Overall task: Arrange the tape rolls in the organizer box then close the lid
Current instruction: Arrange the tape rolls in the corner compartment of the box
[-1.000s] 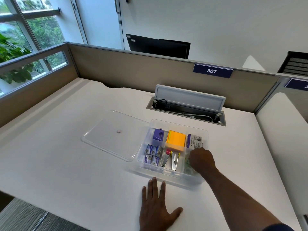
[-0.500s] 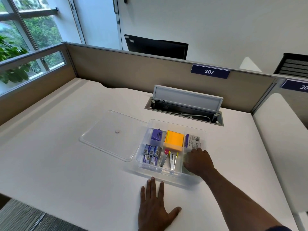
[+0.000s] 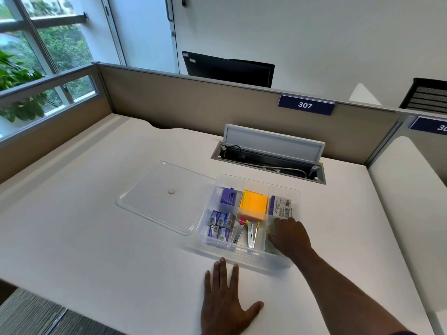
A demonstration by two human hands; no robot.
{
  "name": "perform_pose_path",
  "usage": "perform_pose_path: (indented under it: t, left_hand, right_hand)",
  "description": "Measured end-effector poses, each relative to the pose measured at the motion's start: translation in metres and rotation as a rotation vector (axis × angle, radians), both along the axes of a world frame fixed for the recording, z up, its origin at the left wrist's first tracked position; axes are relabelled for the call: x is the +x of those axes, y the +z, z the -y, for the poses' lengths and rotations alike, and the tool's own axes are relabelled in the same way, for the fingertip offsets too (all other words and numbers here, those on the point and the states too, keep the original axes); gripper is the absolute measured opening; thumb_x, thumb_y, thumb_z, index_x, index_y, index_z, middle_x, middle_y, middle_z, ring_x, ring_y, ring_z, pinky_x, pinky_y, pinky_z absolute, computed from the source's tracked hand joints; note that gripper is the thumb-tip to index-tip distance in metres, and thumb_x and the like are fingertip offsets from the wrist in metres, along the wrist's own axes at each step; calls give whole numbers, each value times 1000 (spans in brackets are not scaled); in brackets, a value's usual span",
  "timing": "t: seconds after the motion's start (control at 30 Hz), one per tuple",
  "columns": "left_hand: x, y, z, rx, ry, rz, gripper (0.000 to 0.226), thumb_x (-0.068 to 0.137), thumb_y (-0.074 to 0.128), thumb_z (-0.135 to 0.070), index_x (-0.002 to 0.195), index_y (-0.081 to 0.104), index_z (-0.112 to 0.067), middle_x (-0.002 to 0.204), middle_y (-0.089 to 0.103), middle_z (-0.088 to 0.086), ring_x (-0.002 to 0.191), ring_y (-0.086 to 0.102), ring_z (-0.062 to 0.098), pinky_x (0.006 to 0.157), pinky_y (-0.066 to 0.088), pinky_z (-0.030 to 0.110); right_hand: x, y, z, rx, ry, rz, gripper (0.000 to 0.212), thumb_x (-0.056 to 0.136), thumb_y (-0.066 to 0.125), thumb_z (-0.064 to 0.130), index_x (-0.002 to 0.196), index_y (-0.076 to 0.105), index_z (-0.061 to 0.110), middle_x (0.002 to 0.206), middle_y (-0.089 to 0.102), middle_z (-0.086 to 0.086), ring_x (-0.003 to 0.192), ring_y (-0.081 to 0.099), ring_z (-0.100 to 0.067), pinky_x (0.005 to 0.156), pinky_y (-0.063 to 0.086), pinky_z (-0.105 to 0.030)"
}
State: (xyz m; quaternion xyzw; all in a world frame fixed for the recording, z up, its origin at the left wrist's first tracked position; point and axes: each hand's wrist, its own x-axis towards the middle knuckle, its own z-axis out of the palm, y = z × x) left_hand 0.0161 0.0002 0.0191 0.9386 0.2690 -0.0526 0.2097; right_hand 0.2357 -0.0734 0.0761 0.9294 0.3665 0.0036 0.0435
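Note:
A clear plastic organizer box stands on the white desk, its clear lid lying open flat to its left. My right hand reaches into the box's near right compartment and rests on clear tape rolls, which it mostly hides. Whether the fingers grip a roll I cannot tell. My left hand lies flat on the desk in front of the box, fingers spread, holding nothing.
Other compartments hold a purple sharpener, orange sticky notes, small staple boxes, staplers and a labelled packet. An open cable tray sits behind the box, then the partition wall.
My right hand has shifted slightly toward me inside the right compartment. The left hand stays flat on the desk.

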Motion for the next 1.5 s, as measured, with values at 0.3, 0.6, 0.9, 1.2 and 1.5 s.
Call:
perform_pose_path:
  t: [0.3, 0.6, 0.9, 1.2, 1.5]
  left_hand:
    - [-2, 4, 1, 23, -4, -2, 102, 65, 35, -91, 134, 54, -18, 144, 45, 19, 129, 46, 36, 110, -1, 43]
    - [-5, 3, 2, 49, -12, 9, 101, 66, 34, -91, 134, 53, -18, 144, 44, 18, 132, 42, 36, 110, 0, 44]
    - [-5, -2, 2, 50, -15, 33, 101, 67, 37, -91, 136, 51, -18, 148, 39, 19, 136, 24, 29, 112, 0, 45]
    - [-2, -6, 2, 37, -7, 34, 102, 66, 34, -92, 134, 54, -19, 145, 43, 18, 134, 38, 36, 111, -1, 45]
    - [-3, -4, 2, 95, -15, 24, 101, 65, 34, -92, 131, 57, -19, 142, 47, 18, 130, 45, 37, 110, 0, 44]
  right_hand:
    - [6, 10, 9, 91, 13, 138, 9, 65, 62, 5, 72, 66, 2, 65, 68, -17, 61, 63, -34, 66, 58, -43]
    - [11, 10, 22, -109, 101, 55, 16, 70, 65, 19, 82, 69, 10, 84, 72, -10, 83, 62, -30, 72, 53, -39]
    - [18, 7, 23, -165, 194, -68, 37, 79, 48, 29, 109, 62, 13, 108, 68, -7, 100, 60, -27, 97, 43, -34]
    - [16, 5, 24, -170, 166, -71, 41, 83, 58, 25, 120, 48, 10, 120, 63, -12, 109, 57, -31, 102, 43, -37]
    - [9, 17, 13, -10, 92, -125, 42, 86, 57, 24, 123, 44, 10, 119, 59, -14, 101, 60, -32, 83, 53, -40]
